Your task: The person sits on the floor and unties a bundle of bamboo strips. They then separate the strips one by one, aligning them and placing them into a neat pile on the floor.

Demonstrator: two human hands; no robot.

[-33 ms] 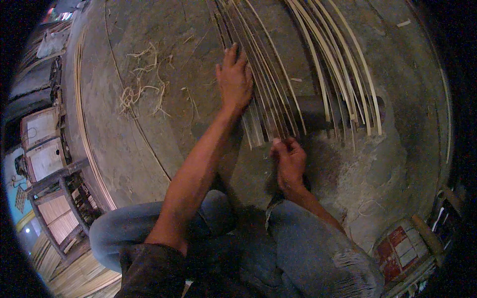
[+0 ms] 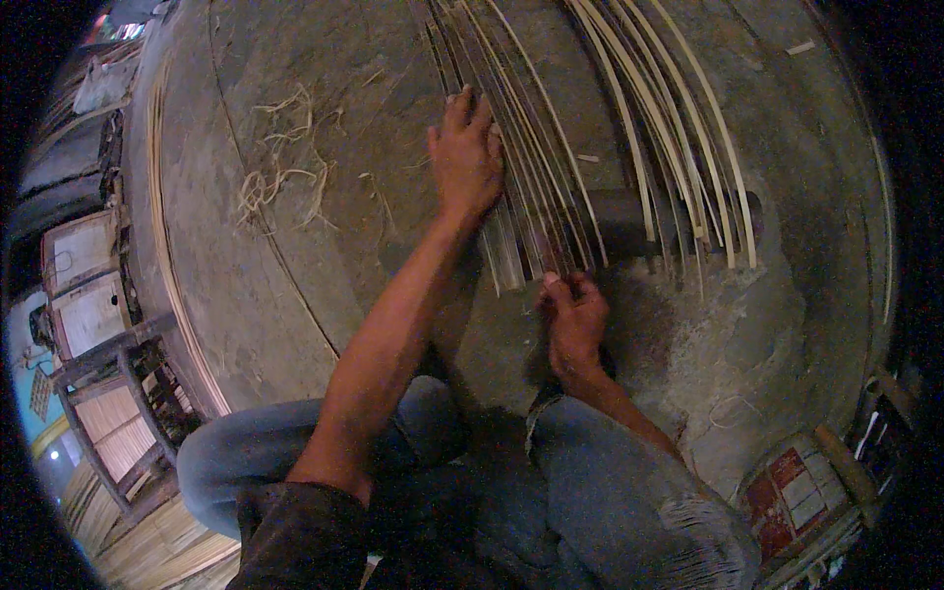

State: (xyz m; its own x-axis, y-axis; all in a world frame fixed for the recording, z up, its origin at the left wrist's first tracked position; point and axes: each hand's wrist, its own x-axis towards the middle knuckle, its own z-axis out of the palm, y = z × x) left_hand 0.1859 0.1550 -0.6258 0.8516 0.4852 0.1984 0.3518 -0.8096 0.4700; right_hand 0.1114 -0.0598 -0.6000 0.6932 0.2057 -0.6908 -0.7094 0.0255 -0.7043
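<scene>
Long, thin bamboo-like strips (image 2: 531,157) lie side by side, running from the far edge toward me. My left hand (image 2: 465,157) rests on their left side, palm down with fingers stretched out. At their near ends, my right hand (image 2: 578,315) has its thumb and fingers pinched together on a strip; the fingertips partly hide it. Beneath the strips lies a dark cylinder (image 2: 621,218), crossing them from side to side. A second group of paler strips (image 2: 678,128) rests over the cylinder's right part, apart from both hands.
Curly pale shavings (image 2: 285,177) litter the concrete floor (image 2: 364,59) to the left. Long strips (image 2: 157,177) lie along the left side, beside a wooden frame (image 2: 128,413) like a chair. At lower right stands a red and white panelled object (image 2: 792,492). My bent knees flank the near space.
My fingers have shifted very slightly at the strips. Everything else looks the same.
</scene>
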